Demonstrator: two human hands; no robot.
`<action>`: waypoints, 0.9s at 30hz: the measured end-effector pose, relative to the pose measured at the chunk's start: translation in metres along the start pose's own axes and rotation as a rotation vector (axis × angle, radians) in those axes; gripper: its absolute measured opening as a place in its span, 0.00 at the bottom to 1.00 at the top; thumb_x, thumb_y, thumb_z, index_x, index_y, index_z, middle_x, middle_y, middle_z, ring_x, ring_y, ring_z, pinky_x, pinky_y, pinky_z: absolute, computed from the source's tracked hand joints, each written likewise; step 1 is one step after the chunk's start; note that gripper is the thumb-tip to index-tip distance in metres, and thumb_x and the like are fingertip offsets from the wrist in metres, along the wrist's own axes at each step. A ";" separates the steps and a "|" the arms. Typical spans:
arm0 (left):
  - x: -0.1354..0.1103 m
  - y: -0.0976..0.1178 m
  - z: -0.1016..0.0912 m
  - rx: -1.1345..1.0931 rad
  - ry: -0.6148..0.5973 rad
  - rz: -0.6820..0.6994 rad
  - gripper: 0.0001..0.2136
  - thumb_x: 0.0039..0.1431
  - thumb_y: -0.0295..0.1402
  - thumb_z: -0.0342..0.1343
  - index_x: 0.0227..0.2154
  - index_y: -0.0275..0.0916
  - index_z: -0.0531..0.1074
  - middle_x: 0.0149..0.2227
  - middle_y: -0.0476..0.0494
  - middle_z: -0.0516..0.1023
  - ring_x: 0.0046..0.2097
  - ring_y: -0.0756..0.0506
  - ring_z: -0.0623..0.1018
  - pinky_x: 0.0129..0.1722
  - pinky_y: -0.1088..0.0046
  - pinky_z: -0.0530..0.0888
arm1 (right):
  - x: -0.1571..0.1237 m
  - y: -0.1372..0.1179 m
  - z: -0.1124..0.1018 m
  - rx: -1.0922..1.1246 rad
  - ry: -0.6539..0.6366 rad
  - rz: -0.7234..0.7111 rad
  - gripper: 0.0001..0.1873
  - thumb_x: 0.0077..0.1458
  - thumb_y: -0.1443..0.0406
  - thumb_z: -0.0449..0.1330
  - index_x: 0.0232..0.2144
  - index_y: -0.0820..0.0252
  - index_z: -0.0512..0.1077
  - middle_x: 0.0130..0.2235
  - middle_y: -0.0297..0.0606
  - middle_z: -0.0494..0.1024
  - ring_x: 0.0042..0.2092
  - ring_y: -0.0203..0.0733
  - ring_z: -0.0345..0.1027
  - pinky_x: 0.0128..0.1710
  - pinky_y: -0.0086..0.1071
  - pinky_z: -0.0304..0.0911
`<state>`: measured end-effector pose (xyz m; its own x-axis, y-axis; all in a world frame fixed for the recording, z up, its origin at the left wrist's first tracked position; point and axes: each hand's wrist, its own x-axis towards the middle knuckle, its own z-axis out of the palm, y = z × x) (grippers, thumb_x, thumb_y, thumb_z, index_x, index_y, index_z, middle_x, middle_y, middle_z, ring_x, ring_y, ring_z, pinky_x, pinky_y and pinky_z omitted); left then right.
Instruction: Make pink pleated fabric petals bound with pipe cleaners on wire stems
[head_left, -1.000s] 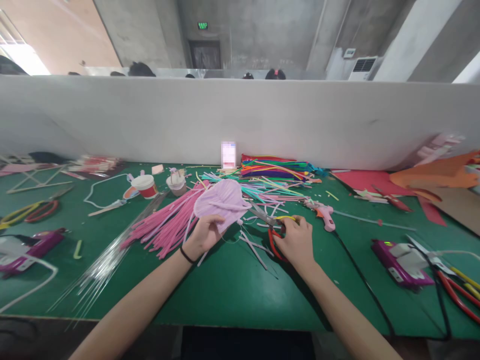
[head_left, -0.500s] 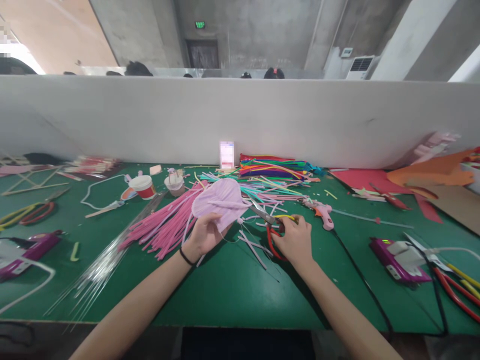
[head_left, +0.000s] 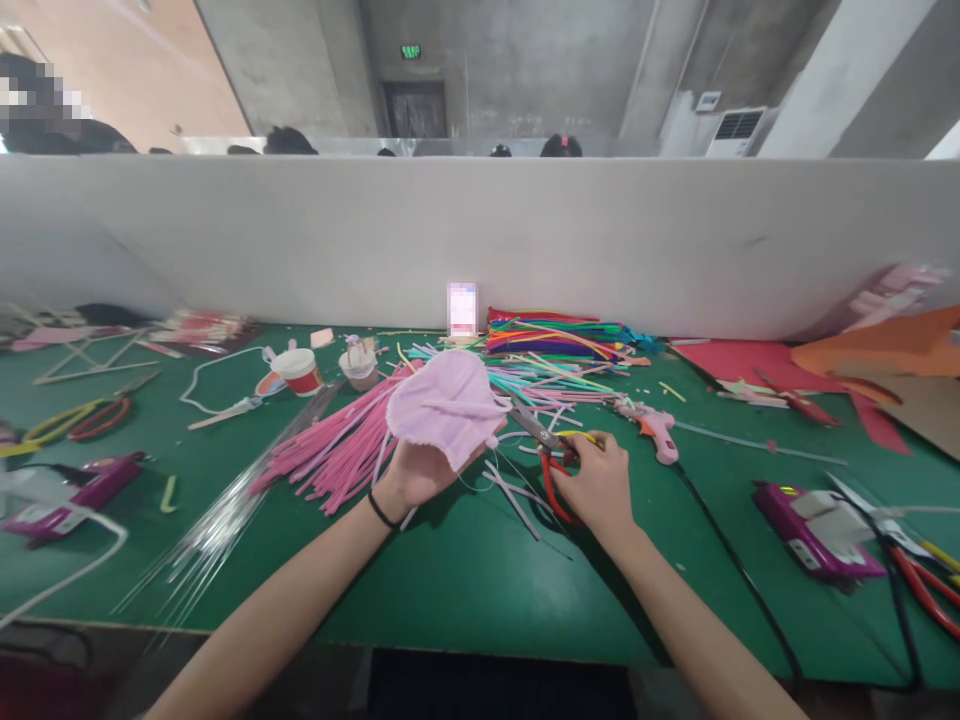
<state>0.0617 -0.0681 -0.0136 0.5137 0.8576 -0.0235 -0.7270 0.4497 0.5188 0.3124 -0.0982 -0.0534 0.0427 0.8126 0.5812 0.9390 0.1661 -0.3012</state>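
Note:
My left hand holds up a flat, pale pink piece made of pipe cleaners, palm turned upward under its lower edge. My right hand grips red-handled scissors resting low over the green table. The scissor blades point left toward the pink piece's right edge. A heap of pink pipe cleaners lies just left of my left hand. Short cut strands are scattered between my hands.
A pile of coloured pipe cleaners lies behind. A pink glue gun sits right of my right hand, its black cord running toward the front edge. Thin wires, a red cup, purple devices and other scissors lie around. A white partition backs the table.
My left hand has turned palm up and lifted the pink piece a little. My right hand stays on the scissors in about the same place.

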 end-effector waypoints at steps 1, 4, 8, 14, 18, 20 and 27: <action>0.002 -0.001 -0.003 -0.018 0.013 -0.001 0.27 0.56 0.31 0.48 0.60 0.37 0.59 0.57 0.33 0.70 0.59 0.36 0.68 0.53 0.56 0.69 | 0.000 0.000 0.000 -0.007 0.000 -0.013 0.12 0.47 0.59 0.60 0.34 0.59 0.72 0.32 0.41 0.77 0.48 0.54 0.61 0.43 0.42 0.52; 0.007 -0.005 -0.007 -0.047 0.058 0.006 0.25 0.58 0.33 0.46 0.59 0.37 0.60 0.54 0.32 0.72 0.54 0.35 0.73 0.46 0.59 0.73 | -0.001 -0.001 -0.001 -0.024 -0.019 -0.047 0.13 0.47 0.60 0.60 0.35 0.59 0.73 0.33 0.42 0.77 0.49 0.54 0.61 0.44 0.42 0.52; 0.009 -0.010 -0.003 -0.057 0.126 0.001 0.21 0.59 0.30 0.46 0.55 0.36 0.66 0.48 0.32 0.77 0.46 0.37 0.78 0.38 0.63 0.75 | -0.002 -0.005 -0.001 -0.034 -0.054 -0.075 0.13 0.46 0.60 0.61 0.36 0.59 0.73 0.34 0.42 0.79 0.49 0.54 0.61 0.44 0.43 0.51; 0.007 -0.013 0.005 -0.084 0.120 0.019 0.20 0.60 0.33 0.45 0.53 0.37 0.68 0.49 0.33 0.76 0.49 0.35 0.76 0.43 0.55 0.74 | -0.003 -0.004 0.002 -0.052 -0.043 -0.092 0.14 0.47 0.59 0.61 0.37 0.60 0.73 0.34 0.42 0.79 0.49 0.55 0.60 0.45 0.44 0.50; 0.008 -0.015 0.005 -0.101 0.104 0.056 0.19 0.60 0.32 0.44 0.53 0.39 0.68 0.50 0.35 0.76 0.51 0.35 0.75 0.45 0.53 0.73 | -0.004 -0.004 0.003 -0.071 -0.043 -0.088 0.15 0.47 0.59 0.61 0.37 0.61 0.73 0.34 0.42 0.79 0.49 0.55 0.60 0.45 0.43 0.50; 0.008 -0.016 0.004 -0.111 0.110 0.065 0.19 0.60 0.32 0.44 0.53 0.39 0.68 0.49 0.35 0.76 0.51 0.35 0.75 0.46 0.52 0.72 | -0.004 -0.004 0.003 -0.078 -0.044 -0.089 0.15 0.47 0.59 0.61 0.37 0.61 0.73 0.34 0.42 0.79 0.49 0.55 0.60 0.44 0.43 0.50; 0.009 -0.017 0.001 -0.144 0.132 0.074 0.19 0.61 0.31 0.41 0.52 0.38 0.69 0.49 0.34 0.76 0.51 0.35 0.75 0.47 0.48 0.71 | -0.004 -0.007 0.002 -0.101 -0.030 -0.086 0.15 0.48 0.59 0.61 0.37 0.62 0.74 0.34 0.43 0.79 0.49 0.53 0.60 0.44 0.41 0.49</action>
<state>0.0792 -0.0684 -0.0213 0.3992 0.9107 -0.1063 -0.8229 0.4071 0.3963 0.3048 -0.1015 -0.0553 -0.0486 0.8145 0.5782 0.9684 0.1801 -0.1724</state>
